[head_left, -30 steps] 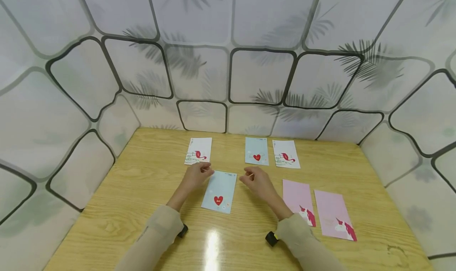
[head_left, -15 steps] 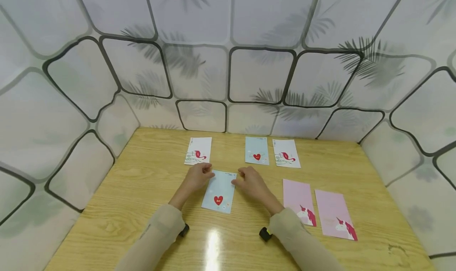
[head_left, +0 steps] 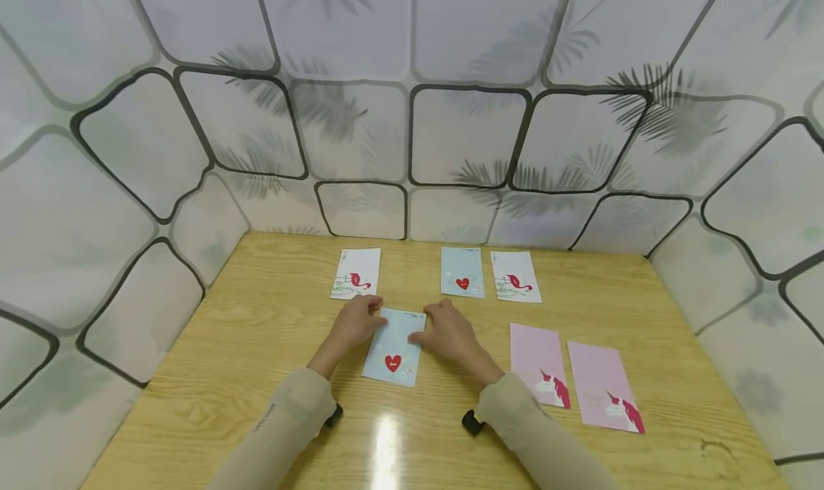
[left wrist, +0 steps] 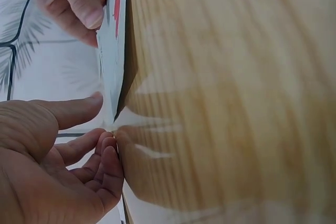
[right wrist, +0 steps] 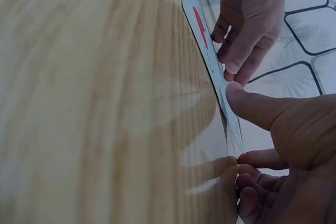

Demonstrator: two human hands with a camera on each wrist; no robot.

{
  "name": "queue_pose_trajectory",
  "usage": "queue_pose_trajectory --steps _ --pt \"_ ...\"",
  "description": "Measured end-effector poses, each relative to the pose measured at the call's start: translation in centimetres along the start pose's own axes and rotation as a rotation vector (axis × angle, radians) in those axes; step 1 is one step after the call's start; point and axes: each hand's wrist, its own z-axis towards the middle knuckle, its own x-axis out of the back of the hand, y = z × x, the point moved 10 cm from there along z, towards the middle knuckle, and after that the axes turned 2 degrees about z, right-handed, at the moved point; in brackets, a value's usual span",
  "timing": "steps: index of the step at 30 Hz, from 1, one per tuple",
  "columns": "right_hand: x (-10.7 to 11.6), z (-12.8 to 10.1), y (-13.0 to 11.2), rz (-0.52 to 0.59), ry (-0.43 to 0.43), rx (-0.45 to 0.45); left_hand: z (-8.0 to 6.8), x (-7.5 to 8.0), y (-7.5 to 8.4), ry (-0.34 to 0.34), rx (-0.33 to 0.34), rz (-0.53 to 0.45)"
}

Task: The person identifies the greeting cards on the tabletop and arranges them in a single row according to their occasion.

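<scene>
A: Hands?
B: Left hand (head_left: 354, 324): thumb and fingers parted at the left edge of the blue heart card (head_left: 393, 345), no pinch seen. Right hand (head_left: 448, 330): thumb on its face; can't tell if fingers catch the edge.
A: Card?
B: Between them on the table (head_left: 270, 282); can't tell if fully flat.
A: Risks?
B: Uneven pull could skew or crease it. Left hand could nudge the flamingo card (head_left: 357, 270) just beyond. Right sleeve (head_left: 528, 425) could drag the nearest pink card (head_left: 536, 354).

Left hand (head_left: 356, 323) and right hand (head_left: 448, 332) face each other, fingers (left wrist: 111, 169) loosely curled.
</scene>
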Motion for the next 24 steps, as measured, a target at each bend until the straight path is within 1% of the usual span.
queue_pose_trajectory --steps 5,12,19,24 --pt "0.04 -0.12 -0.55 -0.046 0.013 0.022 -0.15 -0.1 0.12 -0.009 0.025 0.029" --pt "0.3 -0.24 -0.78 -0.039 0.025 0.016 -0.17 -0.2 0.62 -0.007 0.017 0.099" --pt "0.41 -0.23 -0.86 -0.013 0.024 0.029 -0.32 -0.41 0.86 -0.011 0.019 0.113" --pt "0.48 -0.19 -0.94 0.013 0.025 0.048 -0.41 -0.47 0.74 -0.004 0.035 0.091"
